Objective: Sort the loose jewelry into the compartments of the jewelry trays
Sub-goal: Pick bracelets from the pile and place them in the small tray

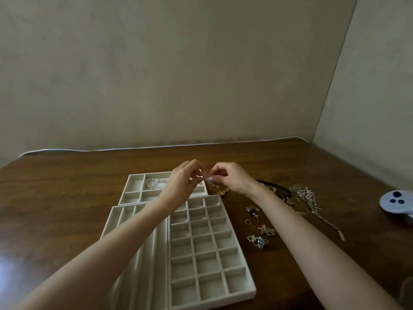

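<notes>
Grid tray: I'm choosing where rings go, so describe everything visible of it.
The grid tray is pale beige, velvety-looking, divided into three columns of small square compartments, all seemingly empty. It lies flat on the wooden table, its left side against the long-slot tray; a forearm crosses over its far left corner.

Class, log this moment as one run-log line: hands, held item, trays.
left hand, right hand: pinching beaded piece at far tray | grid tray: visible cells empty | loose jewelry: right of trays

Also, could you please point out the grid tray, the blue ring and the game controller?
grid tray (223,301): head view, front wall.
blue ring (260,242): head view, blue stone.
game controller (390,204): head view, top face.
</notes>
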Tool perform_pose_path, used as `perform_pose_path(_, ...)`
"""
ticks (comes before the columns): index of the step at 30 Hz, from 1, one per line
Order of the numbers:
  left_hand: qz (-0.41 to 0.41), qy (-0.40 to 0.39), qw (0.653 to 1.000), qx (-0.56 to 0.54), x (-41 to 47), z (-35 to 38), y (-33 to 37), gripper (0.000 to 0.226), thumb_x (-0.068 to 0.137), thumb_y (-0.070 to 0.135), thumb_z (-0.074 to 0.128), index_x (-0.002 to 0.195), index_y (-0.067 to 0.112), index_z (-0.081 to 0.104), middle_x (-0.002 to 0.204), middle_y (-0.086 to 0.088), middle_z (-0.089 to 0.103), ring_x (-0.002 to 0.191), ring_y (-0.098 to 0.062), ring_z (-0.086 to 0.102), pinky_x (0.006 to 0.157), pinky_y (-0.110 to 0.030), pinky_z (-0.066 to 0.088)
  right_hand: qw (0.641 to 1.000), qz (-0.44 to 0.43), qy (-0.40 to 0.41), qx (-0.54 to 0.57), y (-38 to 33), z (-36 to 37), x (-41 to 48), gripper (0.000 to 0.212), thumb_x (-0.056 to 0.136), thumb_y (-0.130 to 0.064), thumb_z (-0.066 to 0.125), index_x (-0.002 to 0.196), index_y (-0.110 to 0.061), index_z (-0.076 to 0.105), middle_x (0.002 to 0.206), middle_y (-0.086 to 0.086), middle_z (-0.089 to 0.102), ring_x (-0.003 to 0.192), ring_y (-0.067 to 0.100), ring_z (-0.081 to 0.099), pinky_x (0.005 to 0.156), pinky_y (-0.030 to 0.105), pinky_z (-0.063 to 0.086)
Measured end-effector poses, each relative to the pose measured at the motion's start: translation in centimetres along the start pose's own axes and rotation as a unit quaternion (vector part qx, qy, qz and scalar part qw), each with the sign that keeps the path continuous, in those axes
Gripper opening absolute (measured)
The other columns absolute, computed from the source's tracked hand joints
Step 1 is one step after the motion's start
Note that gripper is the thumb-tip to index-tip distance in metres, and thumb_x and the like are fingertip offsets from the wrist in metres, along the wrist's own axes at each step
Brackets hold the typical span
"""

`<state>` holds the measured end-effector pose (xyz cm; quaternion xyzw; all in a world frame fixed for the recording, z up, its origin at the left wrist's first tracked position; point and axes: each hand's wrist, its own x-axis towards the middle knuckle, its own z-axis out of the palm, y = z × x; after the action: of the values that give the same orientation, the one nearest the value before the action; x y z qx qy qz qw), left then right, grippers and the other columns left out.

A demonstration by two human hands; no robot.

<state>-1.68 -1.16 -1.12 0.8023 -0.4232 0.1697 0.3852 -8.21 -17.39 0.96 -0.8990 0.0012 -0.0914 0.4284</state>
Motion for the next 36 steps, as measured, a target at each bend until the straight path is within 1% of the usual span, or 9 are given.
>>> perform_pose_path(3, -0.01, 0.014, 1.0, 0.023, 0.0, -1.2, -1.3, 0.009, 0.076, 0.001, 0.071, 0.079, 0.005, 0.063, 0.074, -0.001, 0.061, 0.066, -0.016, 0.056, 0.06, -0.025, 0.042, 0.999, 0.002, -0.033, 0.034, -0.8, 1.0, 0.9, 0.007, 0.092, -0.009, 0.057, 0.096, -0.012, 0.063, 0.086, 0.006, 0.067, 0.074, 0.016, 0.068, 0.059, 0.021, 0.053)
perform_pose_path(6, -0.055, -0.022, 0.996, 0.067, 0.0, -2.3, -2.3, 0.006, 0.077, 0.01, 0.071, 0.075, 0.01, 0.065, 0.07, 0.001, 0.066, 0.068, -0.018, 0.059, 0.063, -0.034, 0.048, 0.997, -0.003, -0.044, 0.062, -0.7, 1.6, 1.6, 0.011, 0.093, -0.011, 0.058, 0.101, -0.008, 0.064, 0.082, 0.006, 0.067, 0.065, 0.008, 0.065, 0.055, 0.019, 0.05)
perform_pose_path(9, -0.096, -0.073, 0.985, 0.124, -0.1, -2.6, -2.8, 0.006, 0.082, 0.023, 0.068, 0.082, 0.018, 0.067, 0.082, 0.002, 0.069, 0.08, -0.018, 0.06, 0.07, -0.035, 0.049, 0.998, -0.018, -0.046, 0.038, 0.0, 2.3, 2.0, 0.014, 0.086, -0.012, 0.066, 0.1, -0.011, 0.068, 0.091, -0.002, 0.068, 0.079, 0.002, 0.064, 0.07, 0.017, 0.051)
perform_pose_path(13, -0.1, -0.128, 0.967, 0.196, -0.1, -2.6, -3.6, 0.008, 0.085, 0.024, 0.065, 0.087, 0.017, 0.067, 0.093, 0.005, 0.06, 0.093, -0.017, 0.056, 0.069, -0.027, 0.041, 0.998, -0.024, 0.06, 0.006, 1.4, 2.9, 2.2, 0.01, 0.086, -0.01, 0.066, 0.092, -0.016, 0.071, 0.093, -0.006, 0.068, 0.086, 0.001, 0.061, 0.07, 0.011, 0.046)
perform_pose_path(16, -0.115, -0.171, 0.955, 0.214, -0.2, -2.4, -4.2, 0.014, 0.085, 0.029, 0.065, 0.09, 0.017, 0.068, 0.092, 0.008, 0.05, 0.096, -0.015, 0.054, 0.068, -0.024, 0.038, 0.994, -0.004, 0.111, 0.003, 2.4, 2.5, 2.3, 0.011, 0.087, -0.01, 0.065, 0.089, -0.019, 0.07, 0.09, -0.005, 0.069, 0.085, 0.006, 0.063, 0.073, 0.019, 0.05)
perform_pose_path(21, -0.137, -0.189, 0.945, 0.229, 0.3, -2.1, -4.3, 0.012, 0.084, 0.029, 0.067, 0.084, 0.018, 0.071, 0.099, 0.001, 0.06, 0.097, -0.018, 0.057, 0.074, -0.032, 0.048, 0.985, 0.041, 0.097, -0.135, 3.2, 0.4, 2.0, 0.012, 0.088, -0.012, 0.064, 0.09, -0.023, 0.07, 0.107, -0.003, 0.068, 0.103, 0.01, 0.06, 0.091, 0.031, 0.05)
perform_pose_path(25, -0.165, -0.193, 0.936, 0.245, 0.7, -1.8, -4.1, 0.012, 0.082, 0.031, 0.069, 0.079, 0.02, 0.07, 0.097, 0.001, 0.064, 0.091, -0.018, 0.059, 0.07, -0.031, 0.049, 0.983, 0.059, 0.039, -0.169, 3.5, -1.6, 1.1, 0.015, 0.087, -0.013, 0.065, 0.096, -0.023, 0.07, 0.108, -0.005, 0.064, 0.098, 0.006, 0.056, 0.084, 0.023, 0.045)
perform_pose_path(29, -0.173, -0.197, 0.928, 0.264, 1.1, -1.7, -3.8, 0.015, 0.08, 0.036, 0.07, 0.082, 0.022, 0.069, 0.094, 0.004, 0.064, 0.087, -0.016, 0.059, 0.061, -0.026, 0.041, 0.977, 0.068, -0.034, -0.198, 3.6, -1.6, 0.9, 0.025, 0.084, -0.011, 0.068, 0.101, -0.029, 0.07, 0.103, -0.009, 0.057, 0.1, 0.007, 0.054, 0.089, 0.028, 0.046)
perform_pose_path(36, -0.146, -0.178, 0.944, 0.235, 0.8, -2.0, -3.4, 0.014, 0.08, 0.034, 0.071, 0.088, 0.023, 0.067, 0.097, 0.005, 0.062, 0.088, -0.014, 0.056, 0.066, -0.026, 0.044, 0.97, 0.058, -0.053, -0.229, 4.0, -1.0, 1.1, 0.023, 0.078, -0.02, 0.075, 0.095, -0.033, 0.068, 0.102, -0.01, 0.051, 0.099, 0.007, 0.05, 0.081, 0.024, 0.04)
